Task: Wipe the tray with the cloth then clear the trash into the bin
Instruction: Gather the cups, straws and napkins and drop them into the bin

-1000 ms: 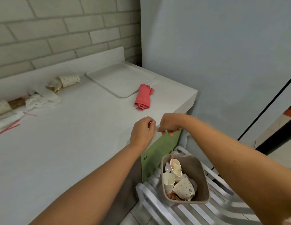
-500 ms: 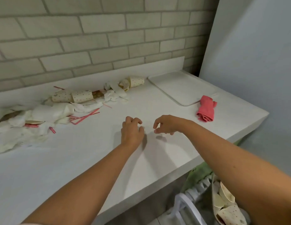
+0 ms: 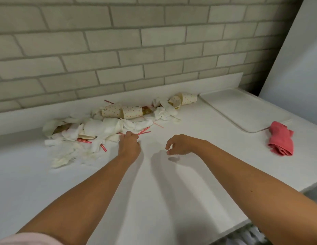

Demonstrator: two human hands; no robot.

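Note:
A pile of trash lies along the back of the white counter: dotted paper cups (image 3: 122,111), crumpled white napkins (image 3: 101,128) and red straws (image 3: 144,130). My left hand (image 3: 128,145) reaches into the pile's front edge, its curled fingertips touching the straws; whether they grip one is hidden. My right hand (image 3: 180,145) hovers just above the bare counter, fingers loosely curled and empty. The white tray (image 3: 242,106) sits at the back right, with the folded red cloth (image 3: 280,140) by its near corner. The bin is out of view.
A brick wall (image 3: 118,50) runs behind the counter and a grey panel (image 3: 295,68) closes the right side. Another dotted cup (image 3: 183,99) lies beside the tray. The counter's front edge (image 3: 260,216) cuts across at lower right, with a white rack (image 3: 246,236) below it.
My view swung left, from the bin below the counter edge to the trash pile. Both hands moved over the counter, and the left has reached the red straws.

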